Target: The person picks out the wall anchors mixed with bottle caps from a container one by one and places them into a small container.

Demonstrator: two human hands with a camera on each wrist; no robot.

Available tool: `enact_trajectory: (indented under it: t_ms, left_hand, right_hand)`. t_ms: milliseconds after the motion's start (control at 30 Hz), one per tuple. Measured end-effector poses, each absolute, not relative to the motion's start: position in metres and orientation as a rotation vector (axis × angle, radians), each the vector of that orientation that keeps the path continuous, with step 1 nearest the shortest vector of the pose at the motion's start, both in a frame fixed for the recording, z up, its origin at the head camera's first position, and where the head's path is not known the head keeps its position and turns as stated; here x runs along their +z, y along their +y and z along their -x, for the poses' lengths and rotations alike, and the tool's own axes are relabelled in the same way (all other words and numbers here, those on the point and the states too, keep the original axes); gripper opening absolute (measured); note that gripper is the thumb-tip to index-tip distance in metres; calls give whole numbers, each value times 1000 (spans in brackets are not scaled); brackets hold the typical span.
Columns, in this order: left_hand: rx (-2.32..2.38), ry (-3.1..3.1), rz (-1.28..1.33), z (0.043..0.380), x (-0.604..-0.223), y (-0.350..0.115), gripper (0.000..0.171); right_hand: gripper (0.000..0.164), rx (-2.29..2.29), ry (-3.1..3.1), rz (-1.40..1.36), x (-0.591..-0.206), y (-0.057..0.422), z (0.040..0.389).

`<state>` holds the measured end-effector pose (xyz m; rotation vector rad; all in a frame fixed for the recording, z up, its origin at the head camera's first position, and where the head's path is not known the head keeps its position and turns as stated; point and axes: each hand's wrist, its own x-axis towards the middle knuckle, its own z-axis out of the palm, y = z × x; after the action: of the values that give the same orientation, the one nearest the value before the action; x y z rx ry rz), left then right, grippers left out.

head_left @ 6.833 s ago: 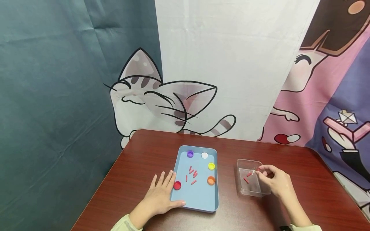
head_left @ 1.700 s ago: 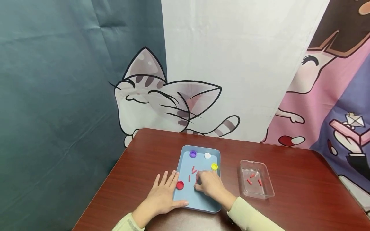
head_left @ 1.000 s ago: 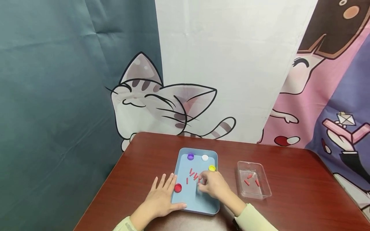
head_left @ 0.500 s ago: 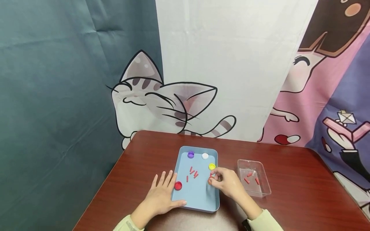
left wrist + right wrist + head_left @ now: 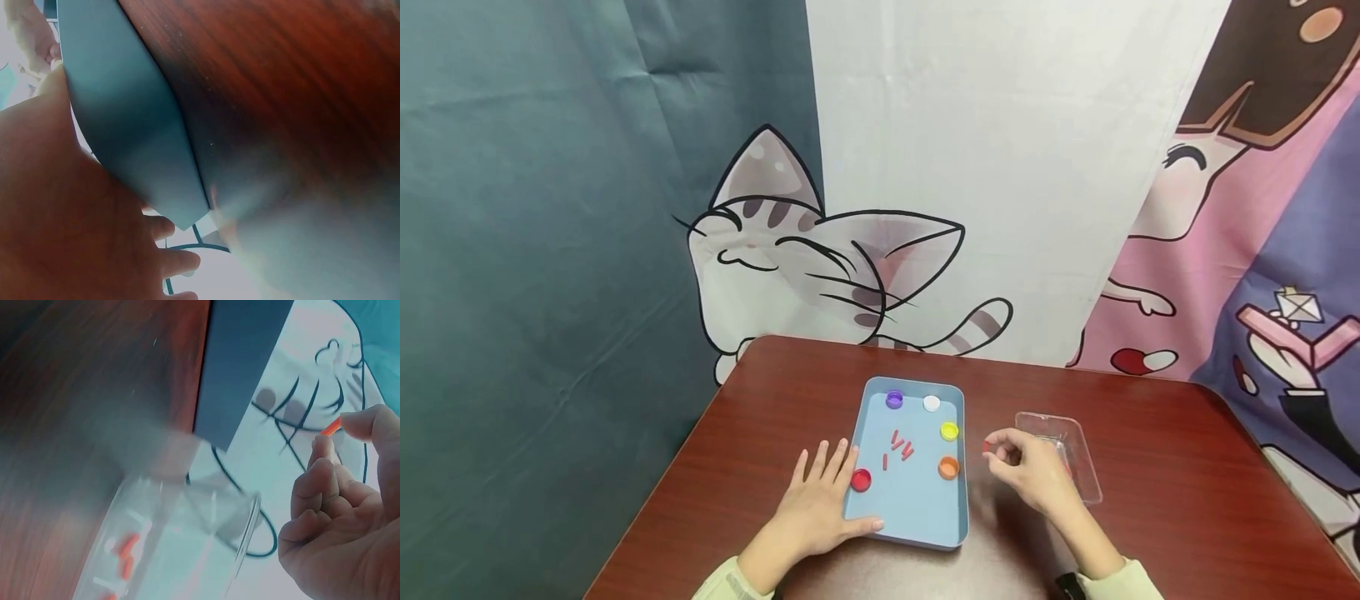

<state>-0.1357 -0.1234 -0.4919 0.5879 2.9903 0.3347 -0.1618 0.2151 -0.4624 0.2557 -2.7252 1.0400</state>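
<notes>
Table [image 5: 737,433]: reddish-brown top with dark streaked grain, glossy finish; far corners rounded. Two containers directly on it. (1) Light blue tray [image 5: 917,521], rectangular, rounded corners, low walls; lies flat, long sides running away from the person. Pale sheen on the tabletop just beside its near end. (2) Clear plastic box [image 5: 1084,467], open-topped, smaller than the tray; stands to its right, apart from it, bare wood between. Box partly hidden in head view.

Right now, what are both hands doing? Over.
Left hand spread against blue tray. Right hand pinches red stick, between tray and clear box. Nothing seen in the way.
</notes>
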Motion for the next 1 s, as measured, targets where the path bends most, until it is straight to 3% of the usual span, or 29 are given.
enact_trajectory:
  t_ms: [1000]
  left_hand:
    - [344, 2987, -582, 137, -493, -124, 111]
  right_hand:
    - [18, 908, -2765, -70, -460, 312, 168]
